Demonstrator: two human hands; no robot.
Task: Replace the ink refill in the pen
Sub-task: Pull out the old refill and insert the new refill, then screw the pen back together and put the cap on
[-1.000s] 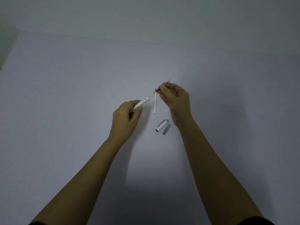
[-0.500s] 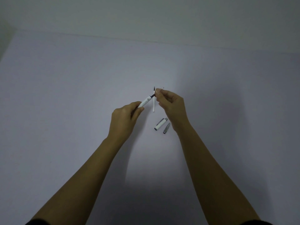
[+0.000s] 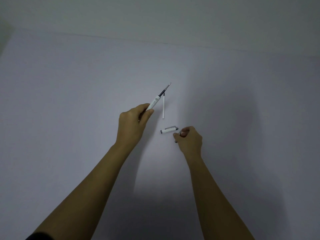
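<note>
My left hand [image 3: 133, 123] grips the white pen barrel [image 3: 154, 102], which points up and to the right. A dark ink refill [image 3: 165, 88] sticks out of the barrel's open end, its metal tip uppermost. A second, white refill [image 3: 163, 106] lies flat on the table just right of the barrel. The white pen cap [image 3: 169, 130] with its silver clip lies below that. My right hand [image 3: 189, 140] is down at the table right of the cap, thumb and fingers pinched on the small grey pen tip piece [image 3: 178, 135], mostly hidden by the fingers.
The work surface is a plain pale table [image 3: 69, 101]; its far edge meets a grey wall at the top of the view. Both bare forearms reach in from the bottom edge.
My right hand let go of the refill, now seated deep in the barrel, and dropped down to the grey tip piece beside the cap. My left hand kept hold of the barrel.
</note>
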